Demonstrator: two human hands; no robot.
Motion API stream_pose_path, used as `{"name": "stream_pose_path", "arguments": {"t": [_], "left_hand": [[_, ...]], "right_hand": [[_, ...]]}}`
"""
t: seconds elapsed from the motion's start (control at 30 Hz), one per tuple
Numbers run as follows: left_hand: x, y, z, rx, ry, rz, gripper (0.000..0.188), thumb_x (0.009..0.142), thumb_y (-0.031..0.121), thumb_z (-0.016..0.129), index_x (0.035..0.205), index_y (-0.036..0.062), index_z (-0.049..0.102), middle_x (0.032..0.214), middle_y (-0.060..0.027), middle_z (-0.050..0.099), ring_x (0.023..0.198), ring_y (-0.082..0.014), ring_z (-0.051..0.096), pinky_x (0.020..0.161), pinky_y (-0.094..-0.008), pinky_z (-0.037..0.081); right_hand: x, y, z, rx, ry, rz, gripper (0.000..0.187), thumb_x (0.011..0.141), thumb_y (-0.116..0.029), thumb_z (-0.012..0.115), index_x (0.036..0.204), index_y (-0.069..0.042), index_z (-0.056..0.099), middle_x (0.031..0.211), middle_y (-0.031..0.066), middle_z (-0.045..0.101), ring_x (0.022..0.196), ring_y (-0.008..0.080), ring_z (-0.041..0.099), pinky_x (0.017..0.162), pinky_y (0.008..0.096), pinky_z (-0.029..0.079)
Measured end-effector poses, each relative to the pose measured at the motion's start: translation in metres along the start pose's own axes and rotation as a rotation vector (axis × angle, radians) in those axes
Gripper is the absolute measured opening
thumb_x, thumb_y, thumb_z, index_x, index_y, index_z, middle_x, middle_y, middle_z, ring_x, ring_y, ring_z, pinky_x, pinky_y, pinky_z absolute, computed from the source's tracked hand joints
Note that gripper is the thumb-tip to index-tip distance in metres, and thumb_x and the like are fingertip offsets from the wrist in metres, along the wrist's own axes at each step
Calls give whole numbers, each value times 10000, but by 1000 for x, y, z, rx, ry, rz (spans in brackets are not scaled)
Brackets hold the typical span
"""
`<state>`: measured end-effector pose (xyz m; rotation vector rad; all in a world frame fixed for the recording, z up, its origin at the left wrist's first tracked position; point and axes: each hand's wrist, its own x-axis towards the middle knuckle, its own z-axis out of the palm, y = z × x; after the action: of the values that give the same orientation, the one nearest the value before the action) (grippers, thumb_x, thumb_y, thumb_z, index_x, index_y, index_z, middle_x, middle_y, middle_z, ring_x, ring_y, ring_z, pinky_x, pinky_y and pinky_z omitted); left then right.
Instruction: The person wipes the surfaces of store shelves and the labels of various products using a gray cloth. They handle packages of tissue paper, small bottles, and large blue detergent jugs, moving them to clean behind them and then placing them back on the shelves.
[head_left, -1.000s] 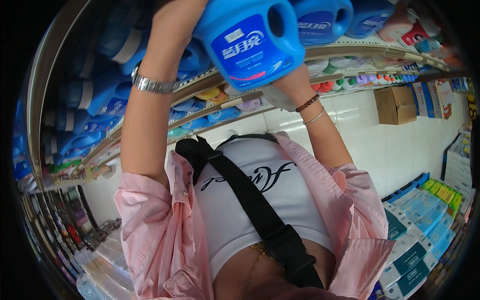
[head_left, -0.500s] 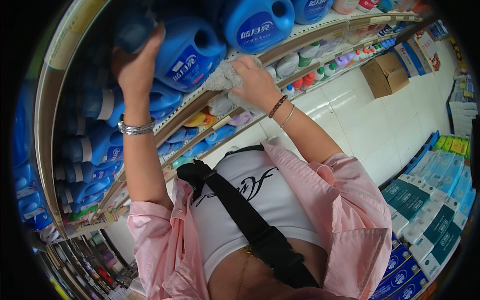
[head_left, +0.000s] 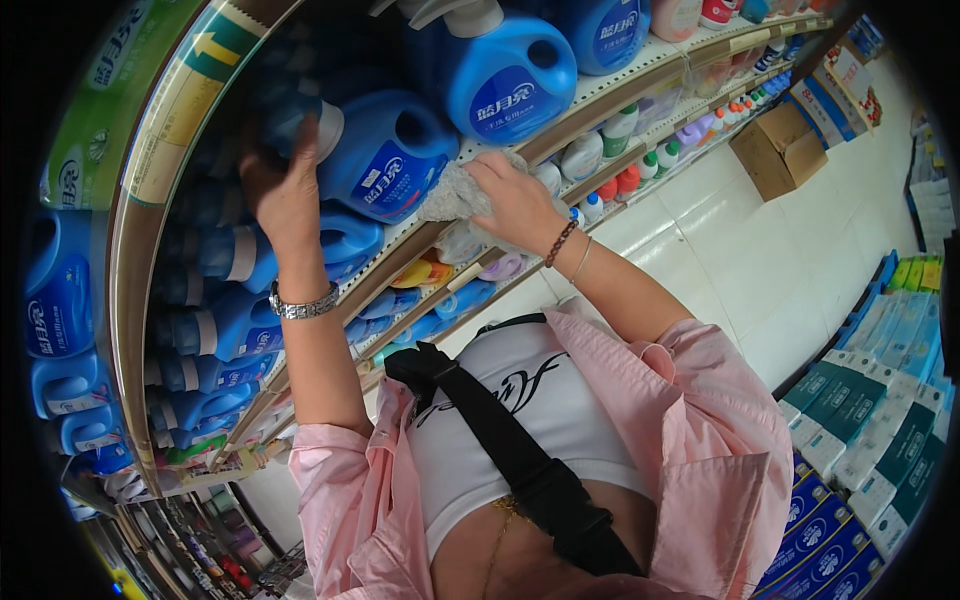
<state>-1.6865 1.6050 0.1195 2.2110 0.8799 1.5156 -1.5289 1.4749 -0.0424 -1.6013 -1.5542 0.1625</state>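
Note:
My left hand [head_left: 285,195] is closed around the cap end of a blue detergent bottle [head_left: 385,160]. Its thumb lies by the white collar, while the fingers are partly lost in shadow. That bottle, with a moulded handle and dark blue label, stands at the front of the shelf [head_left: 555,115]. A crumpled grey cloth [head_left: 452,197] is bunched in my right hand [head_left: 515,210], against the perforated shelf edge beside the bottle's base. Just to the right stands a blue pump bottle [head_left: 510,80].
More blue bottles [head_left: 245,325] line the shelf to the left. Lower shelves hold assorted coloured bottles [head_left: 620,185]. An open cardboard box [head_left: 780,150] sits on the tiled floor [head_left: 690,250]. Stacked tissue packs [head_left: 860,400] fill the right side. A curved shelf edge [head_left: 140,250] rises at left.
The whole view has shifted, so the shelf appears lower. My left hand has moved slightly on the cap, and the white collar now shows. The cloth stays in my right hand.

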Motion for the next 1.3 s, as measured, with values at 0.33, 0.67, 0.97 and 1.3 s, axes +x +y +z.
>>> {"name": "stream_pose_path", "arguments": {"t": [0.33, 0.67, 0.97, 1.3], "left_hand": [[14, 41, 24, 314, 54, 627, 334, 820, 285, 675, 1042, 37, 650, 906, -98, 679, 804, -242, 645, 716, -291, 494], [29, 61, 112, -468, -456, -226, 604, 810, 143, 689, 1314, -6, 391, 1127, -111, 591, 1027, -195, 581, 891, -284, 458], [18, 43, 128, -670, -348, -224, 523, 757, 276, 757, 1179, 47, 550, 1083, -125, 626, 995, -206, 597, 840, -286, 472], [2, 61, 120, -475, -374, -78, 462, 704, 231, 777, 1076, 31, 589, 989, -70, 642, 903, -141, 595, 833, -279, 466]], "right_hand": [[0, 2, 4, -27, -25, 14, 614, 630, -158, 755, 1171, -63, 479, 1173, 110, 476, 954, 304, 576, 758, 374, 513], [0, 3, 1, -16, -53, -4, 648, 637, -148, 755, 1206, -54, 459, 1202, 117, 458, 954, 301, 582, 762, 370, 512], [0, 1, -3, -5, -61, -13, 658, 651, -147, 766, 1213, -41, 442, 1173, 126, 437, 923, 313, 585, 761, 388, 503], [2, -3, -8, -39, -131, 24, 664, 625, -167, 770, 1192, -42, 448, 1165, 140, 453, 958, 324, 570, 762, 389, 508]]}}
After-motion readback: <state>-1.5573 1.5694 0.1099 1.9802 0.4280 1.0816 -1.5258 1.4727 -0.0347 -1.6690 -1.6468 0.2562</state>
